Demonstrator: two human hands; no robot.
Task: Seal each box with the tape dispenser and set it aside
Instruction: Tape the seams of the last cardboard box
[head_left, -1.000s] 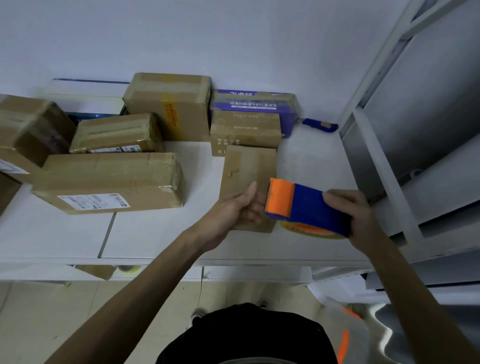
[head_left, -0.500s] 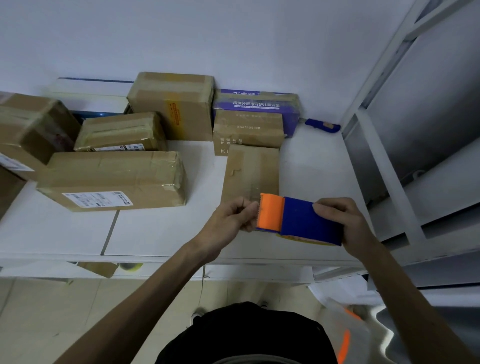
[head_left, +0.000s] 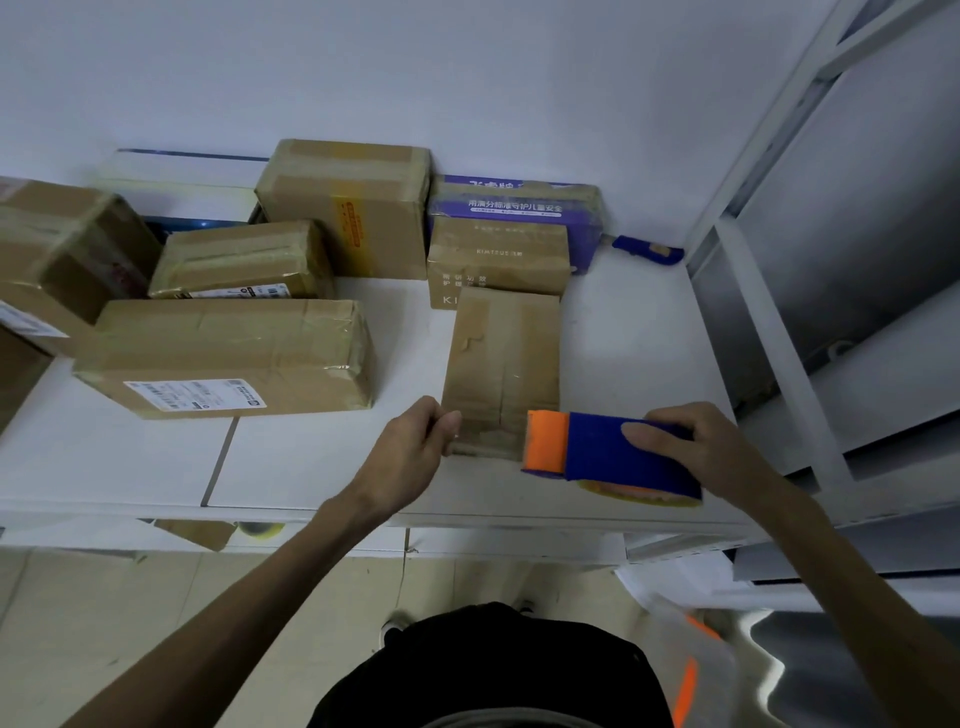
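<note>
A narrow brown cardboard box (head_left: 503, 358) lies lengthwise on the white table (head_left: 119, 457), its near end towards me. My left hand (head_left: 410, 452) pinches the near left corner of this box, where a strip of clear tape stretches across the end. My right hand (head_left: 706, 447) grips the blue tape dispenser (head_left: 618, 457), whose orange front sits at the box's near right corner. A yellowish tape roll shows under the dispenser.
Several taped cardboard boxes (head_left: 228, 358) crowd the left and back of the table. A purple printed box (head_left: 519, 208) and a blue-handled cutter (head_left: 647, 252) lie against the wall. White metal shelving (head_left: 779, 332) stands on the right. Tiled floor lies below.
My left hand has slid left, from beside the dispenser's orange front to the box's near left corner. The dispenser has shifted right and down, so tape now spans the box end.
</note>
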